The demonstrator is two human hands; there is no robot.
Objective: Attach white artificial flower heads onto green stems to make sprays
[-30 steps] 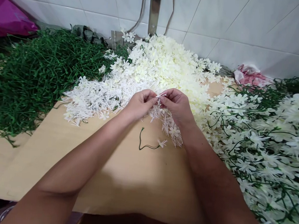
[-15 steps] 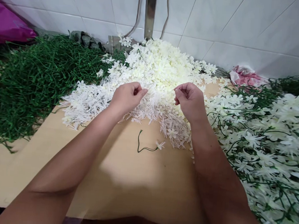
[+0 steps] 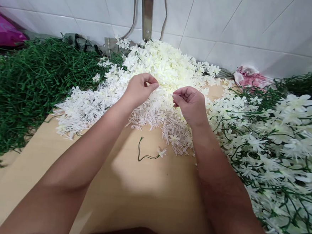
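Observation:
A big heap of small white and cream artificial flowers (image 3: 164,71) lies at the back of a tan board (image 3: 129,186). My left hand (image 3: 139,89) hovers over the heap with thumb and fingers pinched together; what it pinches is too small to make out. A little apart from it, my right hand (image 3: 190,105) is curled over the heap's front edge, fingertips pinched on something I cannot make out. In front of both hands a single green stem with one white flower (image 3: 149,154) lies on the board.
A mound of bare green plastic stems (image 3: 27,83) fills the left side. Finished sprays of white flowers on green stems (image 3: 278,154) cover the right. A white tiled wall (image 3: 231,26) with a metal post (image 3: 147,13) stands behind; pink cloth (image 3: 251,77) lies at the back right.
My hands, joined a second ago over one small flower, have parted. The left hand has lifted toward the heap's top and the right stays at its front edge.

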